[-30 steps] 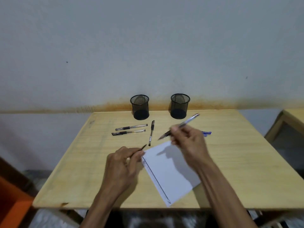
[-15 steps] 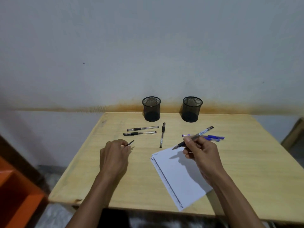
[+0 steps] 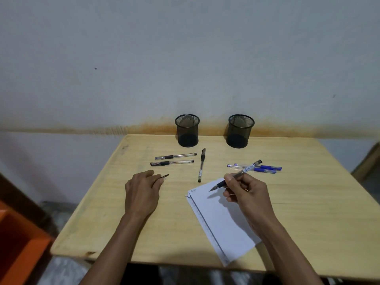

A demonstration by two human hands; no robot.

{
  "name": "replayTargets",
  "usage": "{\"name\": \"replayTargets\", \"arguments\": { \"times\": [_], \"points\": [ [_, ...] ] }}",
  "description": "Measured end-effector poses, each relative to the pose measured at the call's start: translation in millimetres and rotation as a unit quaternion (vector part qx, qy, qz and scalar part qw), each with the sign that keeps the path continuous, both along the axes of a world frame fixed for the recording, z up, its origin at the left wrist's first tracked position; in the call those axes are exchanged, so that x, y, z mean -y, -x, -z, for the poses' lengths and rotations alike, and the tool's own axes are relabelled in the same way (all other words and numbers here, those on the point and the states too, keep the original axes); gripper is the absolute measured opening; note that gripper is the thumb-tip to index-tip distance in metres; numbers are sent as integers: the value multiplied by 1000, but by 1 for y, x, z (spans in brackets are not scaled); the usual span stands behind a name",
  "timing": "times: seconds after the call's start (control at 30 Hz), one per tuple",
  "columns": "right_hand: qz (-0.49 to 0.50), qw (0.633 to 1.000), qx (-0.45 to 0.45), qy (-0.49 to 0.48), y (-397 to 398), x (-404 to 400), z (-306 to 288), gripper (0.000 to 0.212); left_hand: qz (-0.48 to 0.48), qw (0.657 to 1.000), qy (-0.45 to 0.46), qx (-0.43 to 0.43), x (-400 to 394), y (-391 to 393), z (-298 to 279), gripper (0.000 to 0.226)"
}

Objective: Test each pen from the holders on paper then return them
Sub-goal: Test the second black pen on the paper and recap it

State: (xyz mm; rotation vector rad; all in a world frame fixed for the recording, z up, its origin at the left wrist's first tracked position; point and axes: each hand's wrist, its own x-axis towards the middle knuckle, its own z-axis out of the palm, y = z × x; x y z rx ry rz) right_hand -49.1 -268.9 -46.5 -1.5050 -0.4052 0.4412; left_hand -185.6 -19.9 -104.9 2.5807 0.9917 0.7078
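I had the uncapped pen (image 3: pixel 236 176) pinched in my right hand (image 3: pixel 246 194), fingers closed around its dark grip section, the barrel slanting up and away to the right while the tip pointed down-left, hovering just above the top corner of the paper (image 3: pixel 222 221) on the bench (image 3: pixel 308 202). My left hand (image 3: pixel 140 194) lay further left, closed on what looked like the cap (image 3: pixel 164 177). The tip was nearest the sheet, so the right hand only needed to drop. Both holders (image 3: pixel 187 130) stood empty at the back.
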Motion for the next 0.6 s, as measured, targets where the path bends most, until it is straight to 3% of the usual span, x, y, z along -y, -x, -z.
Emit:
{"name": "replayTargets", "arguments": {
  "times": [0.13, 0.23, 0.33, 0.43, 0.6],
  "points": [
    [-1, 1000, -13, 5, 3, -4, 4, 21, 11, 999, 30, 31, 3, 3, -3, 32],
    [-1, 999, -35, -22, 6, -6, 2, 14, 14, 994, 34, 102, 24, 8, -12, 45],
    [19, 1000, 8, -17, 6, -9, 1, 11, 71, 986, 62, 138, 54, 9, -17, 48],
    [12, 997, 68, 28, 4, -22, 4, 14, 131, 987, 55, 70, 72, 3, -13, 51],
    [-33, 992, 96, 75, 2, -39, 14, 17, 145, 989, 15, -32, 74, 3, -2, 59]
  ]
}}
